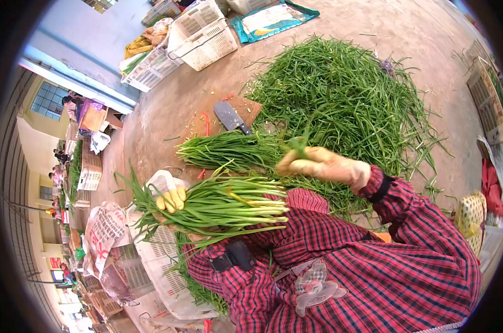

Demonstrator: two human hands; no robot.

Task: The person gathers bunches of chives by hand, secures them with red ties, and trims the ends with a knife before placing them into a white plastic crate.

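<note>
My left hand (171, 200), in a yellow glove, grips a thick bundle of green chives (229, 204) around its middle, with the pale stem ends pointing right over my red plaid sleeve. My right hand (315, 164), in a beige glove, is closed on a few green stalks (297, 145) just above and to the right of the bundle. Under my right hand a second bunch of chives (229, 150) lies on the floor.
A large loose pile of chives (340, 89) covers the concrete floor. A cleaver (230, 117) rests on a wooden board (251, 106). White plastic crates (201, 33) stand at the back, another crate (162, 266) holding greens sits below my left hand. People work at far left.
</note>
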